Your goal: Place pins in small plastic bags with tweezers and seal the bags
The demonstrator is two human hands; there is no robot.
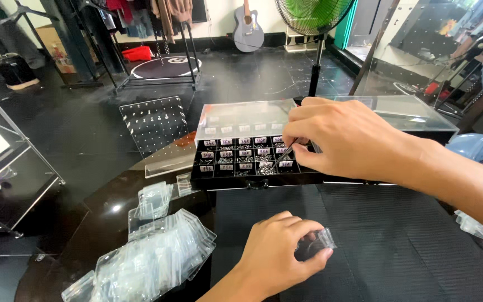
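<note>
Seen from above: right hand pinching slim tweezers, tips down in a front compartment of a black divided box of tiny metal parts. Nearer than the box, left hand closed on a small clear bag on the table. Left of the box, heaped clear bags.

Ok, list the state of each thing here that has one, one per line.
Black compartment box: clear lid raised, compartments filled.
Thin metal tweezers: pinched in right hand, tip in a compartment.
Small clear plastic bag: held by left hand.
Pile of clear bags: heaped loose.
</note>
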